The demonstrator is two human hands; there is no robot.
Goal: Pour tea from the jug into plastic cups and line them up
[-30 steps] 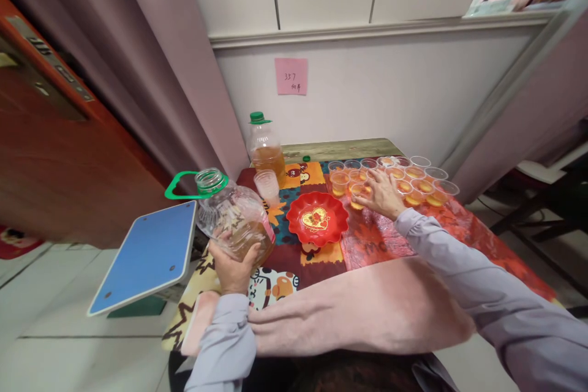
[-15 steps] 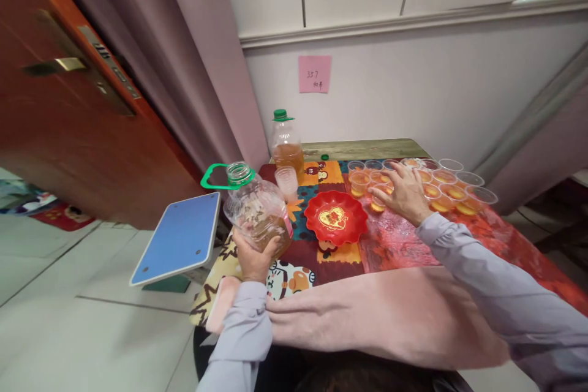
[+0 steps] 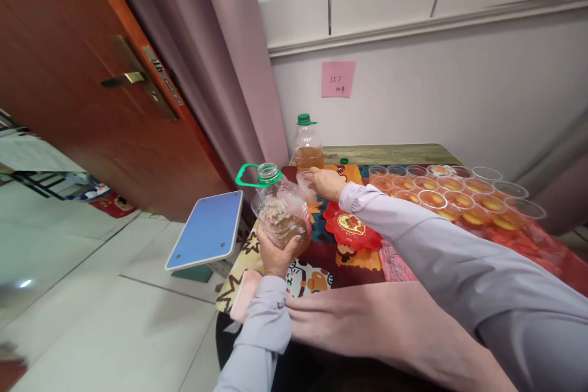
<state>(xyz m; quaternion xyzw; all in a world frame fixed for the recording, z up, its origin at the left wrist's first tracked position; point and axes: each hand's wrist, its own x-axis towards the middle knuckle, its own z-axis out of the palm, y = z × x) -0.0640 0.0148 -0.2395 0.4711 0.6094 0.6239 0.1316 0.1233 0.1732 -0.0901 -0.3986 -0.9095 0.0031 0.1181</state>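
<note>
My left hand (image 3: 277,256) is wrapped round the lower side of a clear plastic jug (image 3: 281,205), tilted slightly, with amber drink low inside. Its mouth is uncapped and a green loop handle circles the neck. Beyond it, my right hand (image 3: 328,183) reaches across to a stack of clear plastic cups (image 3: 304,184), fingertips closed at the upper rim. How many cups the fingers grip is hidden. A second jug (image 3: 309,157), green-capped and partly full, stands behind the stack. Under my right forearm lies a red scalloped dish (image 3: 353,228), partly covered by the sleeve.
Several clear cups of amber drink (image 3: 433,199) stand close together on the table's right side. A loose green cap (image 3: 344,161) lies near the wall. Pink cloth (image 3: 358,312) covers the near edge. A blue-topped stool (image 3: 206,226) stands left, near the wooden door (image 3: 92,86).
My right hand has moved left from the filled cups to the cup stack, and its fingers have closed there. The left hand still holds the jug. The view has shifted left.
</note>
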